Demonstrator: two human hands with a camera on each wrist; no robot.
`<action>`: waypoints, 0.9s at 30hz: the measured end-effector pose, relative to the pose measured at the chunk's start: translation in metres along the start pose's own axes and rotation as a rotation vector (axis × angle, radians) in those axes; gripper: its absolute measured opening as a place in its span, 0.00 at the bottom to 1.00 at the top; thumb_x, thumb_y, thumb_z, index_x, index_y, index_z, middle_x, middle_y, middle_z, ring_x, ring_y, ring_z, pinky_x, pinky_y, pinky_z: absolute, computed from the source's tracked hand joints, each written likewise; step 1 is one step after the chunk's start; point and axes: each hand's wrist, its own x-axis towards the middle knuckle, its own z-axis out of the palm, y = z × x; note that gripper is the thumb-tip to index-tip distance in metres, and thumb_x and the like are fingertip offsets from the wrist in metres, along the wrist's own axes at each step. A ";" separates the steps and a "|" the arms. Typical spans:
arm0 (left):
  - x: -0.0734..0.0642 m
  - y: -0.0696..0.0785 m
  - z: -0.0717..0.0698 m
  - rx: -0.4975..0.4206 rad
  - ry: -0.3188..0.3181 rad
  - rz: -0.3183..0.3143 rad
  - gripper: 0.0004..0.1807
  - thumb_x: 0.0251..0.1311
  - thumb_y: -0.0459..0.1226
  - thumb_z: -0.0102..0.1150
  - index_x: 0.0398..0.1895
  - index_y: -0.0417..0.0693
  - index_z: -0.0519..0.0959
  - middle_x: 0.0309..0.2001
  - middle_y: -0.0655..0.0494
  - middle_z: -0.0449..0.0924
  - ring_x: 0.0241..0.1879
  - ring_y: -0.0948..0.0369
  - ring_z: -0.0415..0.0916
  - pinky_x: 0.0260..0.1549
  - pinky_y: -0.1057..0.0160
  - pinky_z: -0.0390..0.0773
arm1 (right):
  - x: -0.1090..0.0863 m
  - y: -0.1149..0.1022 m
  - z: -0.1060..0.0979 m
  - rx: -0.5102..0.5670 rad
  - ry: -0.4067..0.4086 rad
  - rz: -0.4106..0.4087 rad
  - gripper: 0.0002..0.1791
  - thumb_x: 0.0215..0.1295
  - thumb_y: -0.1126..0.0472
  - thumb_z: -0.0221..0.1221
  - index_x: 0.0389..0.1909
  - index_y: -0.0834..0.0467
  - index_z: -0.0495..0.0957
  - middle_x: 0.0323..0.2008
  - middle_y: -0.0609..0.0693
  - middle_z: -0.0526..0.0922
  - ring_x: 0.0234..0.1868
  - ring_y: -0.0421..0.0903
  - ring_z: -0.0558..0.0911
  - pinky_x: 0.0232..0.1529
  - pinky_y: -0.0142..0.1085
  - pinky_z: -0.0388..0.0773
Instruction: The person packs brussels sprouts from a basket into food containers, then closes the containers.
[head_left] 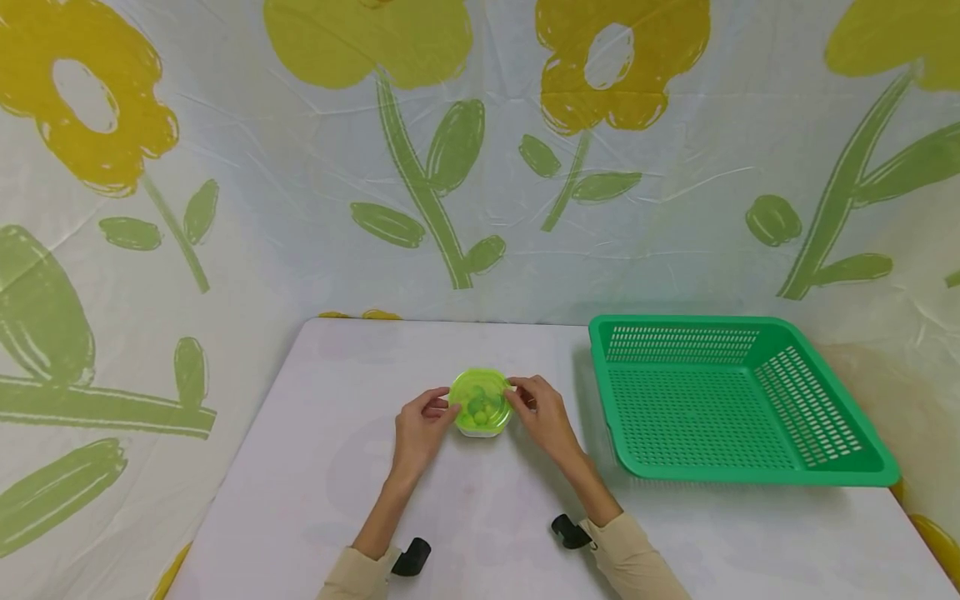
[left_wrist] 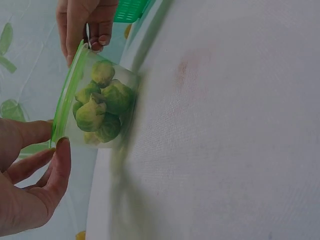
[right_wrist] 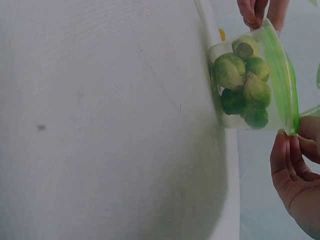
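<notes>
A small clear plastic container (head_left: 481, 432) stands on the white table with a translucent green lid (head_left: 487, 382) on top. Through its walls, several Brussels sprouts (left_wrist: 118, 97) show in the left wrist view, and the right wrist view shows the same sprouts (right_wrist: 258, 92). My left hand (head_left: 422, 427) pinches the lid's left edge between thumb and fingers. On the opposite side my right hand (head_left: 547, 423) pinches the rim where lid and container meet. The lid lies over the container's mouth; whether it is fully pressed down, I cannot tell.
To the right of the hands stands a large green perforated basket (head_left: 697, 417) with nothing visible in it. Behind the table (head_left: 480, 533) hangs a white sheet (head_left: 300, 167) printed with flowers. Small black devices (head_left: 412, 557) are fixed at both wrists.
</notes>
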 end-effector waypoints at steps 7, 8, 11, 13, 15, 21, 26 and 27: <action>0.000 -0.004 0.000 -0.021 -0.022 -0.033 0.17 0.60 0.33 0.73 0.51 0.36 0.85 0.33 0.47 0.86 0.31 0.54 0.85 0.31 0.70 0.83 | -0.004 0.002 -0.001 -0.011 -0.041 -0.014 0.17 0.67 0.66 0.68 0.53 0.68 0.82 0.31 0.51 0.78 0.30 0.46 0.81 0.34 0.33 0.82; 0.000 -0.005 0.000 -0.036 -0.033 -0.040 0.17 0.60 0.32 0.73 0.51 0.35 0.85 0.33 0.46 0.86 0.31 0.54 0.86 0.30 0.70 0.84 | -0.004 0.002 -0.001 -0.013 -0.057 -0.011 0.19 0.67 0.65 0.68 0.55 0.68 0.81 0.31 0.51 0.78 0.30 0.45 0.81 0.34 0.33 0.82; 0.001 -0.006 -0.001 -0.083 -0.072 -0.062 0.17 0.62 0.32 0.71 0.52 0.33 0.83 0.33 0.45 0.85 0.30 0.50 0.86 0.30 0.66 0.86 | -0.005 0.003 -0.002 0.005 -0.098 0.025 0.22 0.67 0.62 0.69 0.59 0.67 0.79 0.30 0.49 0.79 0.29 0.43 0.81 0.33 0.33 0.81; 0.001 -0.007 -0.002 -0.110 -0.095 -0.080 0.18 0.63 0.32 0.71 0.53 0.32 0.83 0.33 0.44 0.84 0.31 0.48 0.86 0.32 0.62 0.87 | -0.005 0.002 -0.002 0.030 -0.119 0.060 0.24 0.67 0.61 0.69 0.60 0.66 0.78 0.28 0.48 0.79 0.27 0.41 0.80 0.31 0.32 0.79; 0.002 -0.008 -0.002 -0.131 -0.111 -0.102 0.18 0.63 0.32 0.70 0.54 0.31 0.82 0.33 0.44 0.83 0.31 0.48 0.86 0.34 0.59 0.88 | -0.005 0.002 -0.003 0.061 -0.133 0.092 0.25 0.67 0.60 0.69 0.61 0.65 0.78 0.27 0.47 0.79 0.25 0.39 0.78 0.28 0.31 0.77; 0.006 -0.008 -0.003 -0.167 -0.147 -0.158 0.19 0.64 0.30 0.69 0.55 0.31 0.81 0.34 0.44 0.83 0.33 0.50 0.86 0.37 0.56 0.88 | -0.004 0.002 -0.003 0.131 -0.158 0.154 0.26 0.66 0.61 0.69 0.62 0.64 0.77 0.26 0.49 0.78 0.21 0.39 0.76 0.21 0.29 0.73; 0.008 -0.007 -0.004 -0.160 -0.165 -0.196 0.18 0.64 0.30 0.69 0.56 0.32 0.80 0.34 0.45 0.84 0.33 0.49 0.86 0.37 0.56 0.88 | -0.004 0.004 -0.003 0.161 -0.175 0.208 0.25 0.68 0.61 0.68 0.63 0.63 0.76 0.26 0.50 0.78 0.20 0.40 0.76 0.20 0.30 0.73; 0.009 -0.007 -0.004 -0.159 -0.166 -0.200 0.18 0.64 0.30 0.69 0.55 0.33 0.80 0.34 0.45 0.84 0.32 0.49 0.86 0.37 0.56 0.88 | -0.003 0.004 -0.003 0.161 -0.179 0.211 0.25 0.68 0.61 0.68 0.63 0.63 0.76 0.26 0.49 0.78 0.21 0.40 0.76 0.20 0.30 0.73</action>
